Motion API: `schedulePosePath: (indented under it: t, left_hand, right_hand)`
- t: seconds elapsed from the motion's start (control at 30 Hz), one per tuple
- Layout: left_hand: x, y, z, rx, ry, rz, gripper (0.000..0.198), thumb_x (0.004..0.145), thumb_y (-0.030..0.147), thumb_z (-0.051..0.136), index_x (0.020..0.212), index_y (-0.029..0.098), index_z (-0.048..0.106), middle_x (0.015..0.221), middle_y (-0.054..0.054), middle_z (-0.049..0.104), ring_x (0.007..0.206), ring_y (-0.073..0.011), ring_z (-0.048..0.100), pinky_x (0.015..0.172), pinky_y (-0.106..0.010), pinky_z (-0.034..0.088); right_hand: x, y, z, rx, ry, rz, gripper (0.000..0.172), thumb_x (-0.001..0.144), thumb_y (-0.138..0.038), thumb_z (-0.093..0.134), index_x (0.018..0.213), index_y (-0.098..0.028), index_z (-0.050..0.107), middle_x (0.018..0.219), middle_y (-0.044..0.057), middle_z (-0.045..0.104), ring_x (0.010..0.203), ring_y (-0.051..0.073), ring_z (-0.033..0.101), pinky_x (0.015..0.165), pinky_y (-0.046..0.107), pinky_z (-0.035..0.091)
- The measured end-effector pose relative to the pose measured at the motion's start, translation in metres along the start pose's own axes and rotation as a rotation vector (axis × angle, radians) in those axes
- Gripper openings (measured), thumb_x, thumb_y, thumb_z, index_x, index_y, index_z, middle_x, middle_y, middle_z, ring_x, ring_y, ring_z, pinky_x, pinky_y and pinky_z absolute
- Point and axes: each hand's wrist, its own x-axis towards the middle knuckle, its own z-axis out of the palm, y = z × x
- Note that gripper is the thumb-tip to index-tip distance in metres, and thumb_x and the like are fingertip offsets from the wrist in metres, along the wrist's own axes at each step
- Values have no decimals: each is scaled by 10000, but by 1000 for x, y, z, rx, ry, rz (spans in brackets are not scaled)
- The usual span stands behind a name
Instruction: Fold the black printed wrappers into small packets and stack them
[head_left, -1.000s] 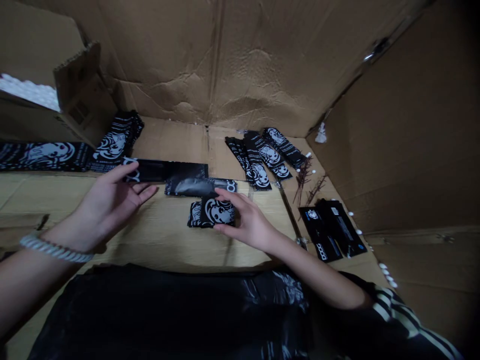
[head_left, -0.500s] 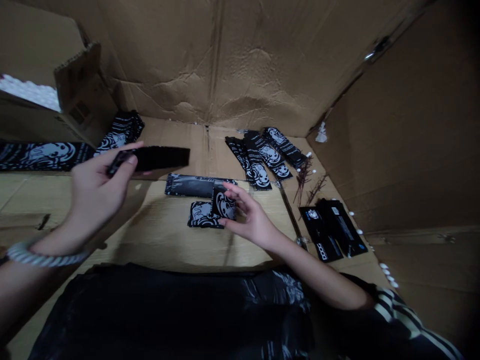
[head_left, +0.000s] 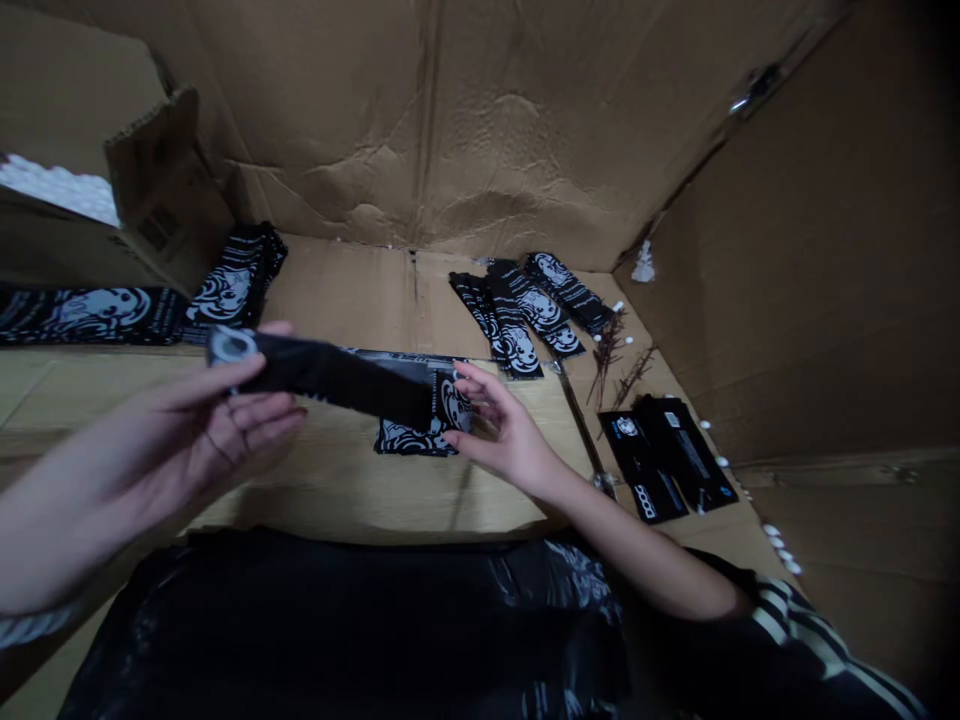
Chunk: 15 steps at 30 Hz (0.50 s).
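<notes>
My left hand (head_left: 225,415) pinches one end of a long flat black sleeve (head_left: 345,378) with a pale letter near the thumb. The sleeve's other end meets a black-and-white printed packet (head_left: 454,400); whether it is inside or in front of it I cannot tell. My right hand (head_left: 510,435) holds that packet by its right side between thumb and fingers. Below it, part of another printed packet (head_left: 405,438) lies on the cardboard surface. A long dark glossy packet (head_left: 412,367) lies just behind, mostly covered by the sleeve.
Printed packets (head_left: 517,315) lie fanned at the back right, with more in a pile (head_left: 232,280) at the left. Dark twigs (head_left: 604,365) and black cards (head_left: 645,470) lie on the right. A carton (head_left: 172,190) stands at the left; black plastic (head_left: 360,620) covers the front.
My left hand has brought the black sleeve right and slightly down, so its far end now reaches the printed packet. My right hand has barely moved.
</notes>
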Motion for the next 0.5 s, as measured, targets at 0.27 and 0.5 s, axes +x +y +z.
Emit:
schedulePosePath:
  t: [0.27,0.5]
  left_hand:
    - [5,-36,8,-25,4,-78,260,908,19,587,1033,155,769,1022,-78,845,754,-220,823,682,-276,715]
    - [1,-42,8,-14,-129,-74,90,820,158,762,900,177,798,932,-99,844,762,-261,827,749,-298,702]
  right_hand:
    - [0,-1,0,-55,-18,-64,760,834,-311,785,1541,-250,513,1416,116,684,1379,266,616,1161,461,487]
    - [5,-5,-2,-412,-186,-234,742,885,-346,826,1558,-260,525,1494,128,657,1418,316,585,1215,592,448]
